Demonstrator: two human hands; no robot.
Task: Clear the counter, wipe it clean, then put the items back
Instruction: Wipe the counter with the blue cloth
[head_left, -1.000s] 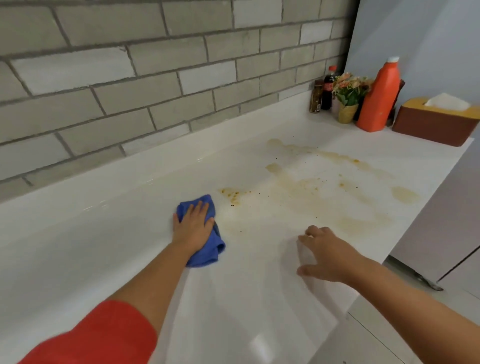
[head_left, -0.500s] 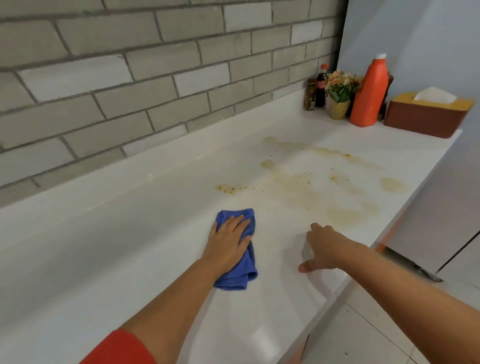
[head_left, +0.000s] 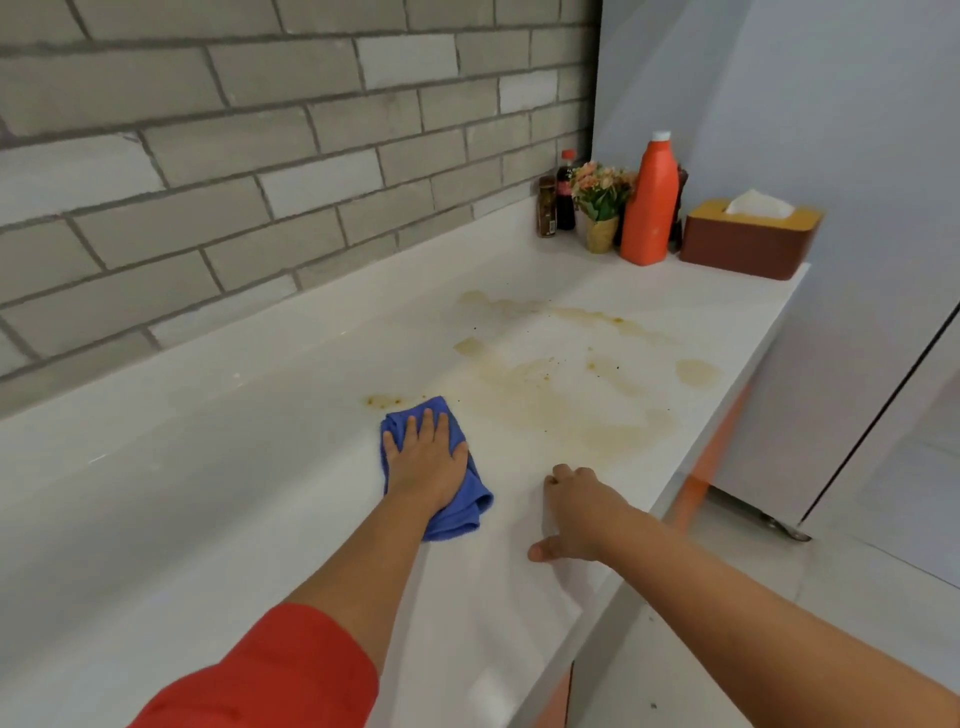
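Pressed left hand (head_left: 426, 462) flat, palm down, on blue cloth (head_left: 462, 512); fingers straight & close together, pointing away from body, gripped nothing. Had cloth bunched under palm, w/ edges showing past fingertips & by wrist on R side. Found cloth lying on white counter (head_left: 208, 493), approx mid-depth, far corner just beside small yellow-brown spot (head_left: 384, 401); couldn't tell if touching. Saw big brown stains (head_left: 545, 395) w/ dark specks spread over counter beyond & to R of cloth, out nr front edge.

Propped right hand (head_left: 576, 512) on counter nr front edge, just R of cloth, apart from it; fingers bent, tips down on surface, thumb stuck out toward body, held nothing.

Noted items grouped at far R end of counter, well apart from both hands: spice jar (head_left: 546, 208), cola btl (head_left: 565, 192), flower pot (head_left: 602, 208), orange bottle (head_left: 649, 208), brown tissue box (head_left: 748, 244) w/ white tissue poking up.

Had grey brick wall (head_left: 260, 156) along back of counter. Wore red sleeve (head_left: 270, 675) on L arm; R forearm bare.
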